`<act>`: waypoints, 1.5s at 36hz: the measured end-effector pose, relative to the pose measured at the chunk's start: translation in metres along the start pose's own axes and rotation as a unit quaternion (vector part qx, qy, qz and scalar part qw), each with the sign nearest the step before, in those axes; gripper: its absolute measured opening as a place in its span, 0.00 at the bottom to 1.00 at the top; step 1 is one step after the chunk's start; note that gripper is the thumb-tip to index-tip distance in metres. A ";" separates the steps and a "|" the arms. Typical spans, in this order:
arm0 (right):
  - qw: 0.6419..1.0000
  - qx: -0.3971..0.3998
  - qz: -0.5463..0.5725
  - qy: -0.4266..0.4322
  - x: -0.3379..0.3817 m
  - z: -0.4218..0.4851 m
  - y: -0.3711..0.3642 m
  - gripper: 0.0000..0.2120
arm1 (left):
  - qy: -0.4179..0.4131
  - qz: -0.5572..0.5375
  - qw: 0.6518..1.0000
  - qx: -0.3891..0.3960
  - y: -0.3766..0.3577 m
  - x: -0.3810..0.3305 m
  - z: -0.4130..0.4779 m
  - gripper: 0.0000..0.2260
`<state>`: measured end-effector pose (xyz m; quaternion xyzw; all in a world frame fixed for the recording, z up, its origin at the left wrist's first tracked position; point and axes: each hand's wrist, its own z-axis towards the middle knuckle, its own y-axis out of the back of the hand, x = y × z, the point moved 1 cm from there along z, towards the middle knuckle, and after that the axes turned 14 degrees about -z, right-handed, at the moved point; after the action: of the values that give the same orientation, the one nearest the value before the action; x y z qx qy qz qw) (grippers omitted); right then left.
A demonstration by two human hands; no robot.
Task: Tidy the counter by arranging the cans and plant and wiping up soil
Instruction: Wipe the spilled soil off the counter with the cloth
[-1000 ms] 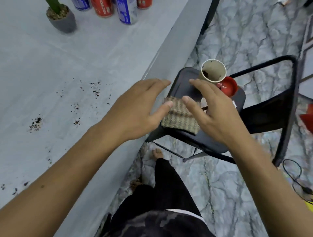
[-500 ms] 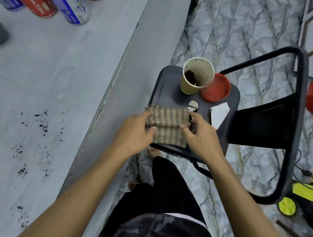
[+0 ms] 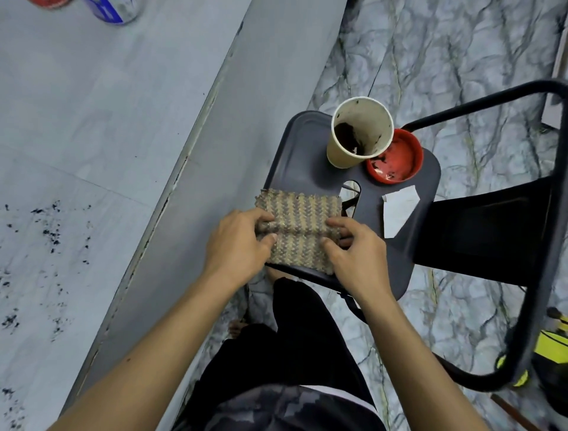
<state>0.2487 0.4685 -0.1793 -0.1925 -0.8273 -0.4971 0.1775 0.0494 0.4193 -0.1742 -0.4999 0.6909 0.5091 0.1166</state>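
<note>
A folded tan woven cloth (image 3: pixel 299 223) lies on the seat of a black chair (image 3: pixel 310 153) beside the counter. My left hand (image 3: pixel 238 246) pinches the cloth's left edge and my right hand (image 3: pixel 353 255) pinches its right edge. Dark soil specks (image 3: pixel 49 227) are scattered over the grey counter (image 3: pixel 92 123) at the left. A blue can (image 3: pixel 110 10) and a red can (image 3: pixel 49 2) show partly at the top left edge. The plant is out of view.
On the chair seat stand a paper cup (image 3: pixel 358 135) with soil inside, a red saucer (image 3: pixel 395 157) and a white paper scrap (image 3: pixel 398 210). The chair's black frame (image 3: pixel 550 215) curves round at the right. Marble floor lies below, with a yellow object (image 3: pixel 550 347) at the lower right.
My view has swung right and down, so the plant and most cans left the frame. Both hands went from hovering over the cloth to gripping its two side edges.
</note>
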 end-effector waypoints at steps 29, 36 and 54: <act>0.978 0.010 0.200 0.067 0.006 -0.033 0.030 0.17 | 0.097 -0.343 0.933 -0.054 0.019 -0.005 -0.047 0.07; 0.969 0.033 0.202 0.139 0.033 -0.055 0.059 0.16 | 0.085 -0.406 0.906 -0.082 0.042 -0.013 -0.090 0.08; 0.888 0.132 0.313 0.309 0.185 -0.061 0.093 0.15 | -0.077 -0.443 0.847 -0.283 0.186 -0.050 -0.145 0.11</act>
<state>0.1413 0.4806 0.0074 -0.2524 -0.6856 -0.3360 0.5945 -0.0274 0.3256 0.0346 -0.7235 0.2105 0.6136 0.2361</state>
